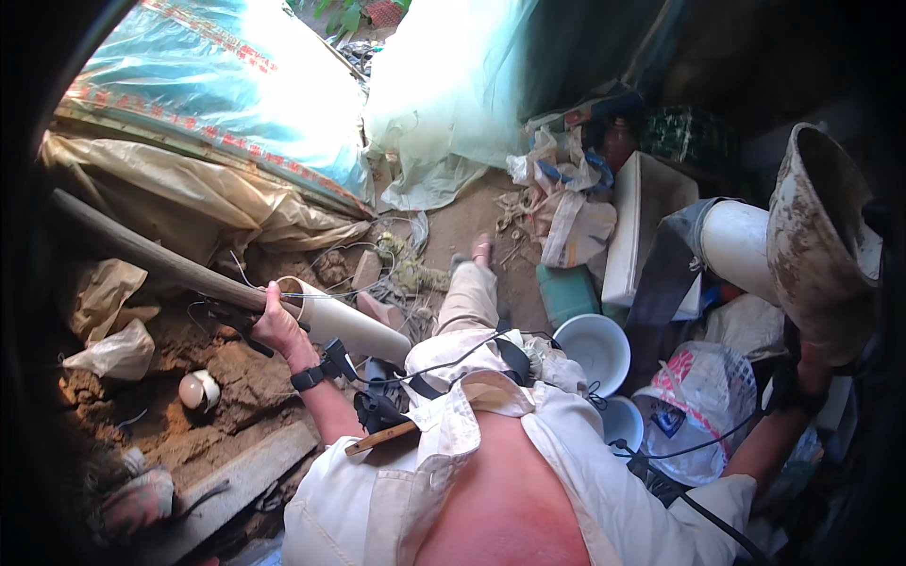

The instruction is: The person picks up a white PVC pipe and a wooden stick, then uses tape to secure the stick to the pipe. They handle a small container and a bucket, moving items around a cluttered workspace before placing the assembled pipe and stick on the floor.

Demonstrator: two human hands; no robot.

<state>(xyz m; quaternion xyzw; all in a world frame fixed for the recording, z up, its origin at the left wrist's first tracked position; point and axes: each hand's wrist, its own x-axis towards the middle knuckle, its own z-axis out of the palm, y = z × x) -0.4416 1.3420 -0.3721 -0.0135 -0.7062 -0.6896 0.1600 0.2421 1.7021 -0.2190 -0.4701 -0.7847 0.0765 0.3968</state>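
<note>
Far to my left, a long worn wooden pole (160, 247) slants down toward my body. My left hand (278, 328) is closed around its near end, thumb on top, beside the mouth of a white plastic pipe (349, 324). On the right, a mud-stained, funnel-shaped vessel (797, 236) is tilted on its side with its wide mouth up and outward. My right hand (819, 354) grips it from below in shadow; most of its fingers are hidden. A short white tube (738, 241) and dark cloth (661, 259) adjoin the vessel's narrow side.
White buckets (595, 351), a green container (566, 294), a pale foam box (642, 222) and a plastic bag (703, 387) crowd the right. Loose soil, a round pale object (199, 390) and a plank (236, 481) lie left. Plastic sheeting (444, 104) hangs ahead.
</note>
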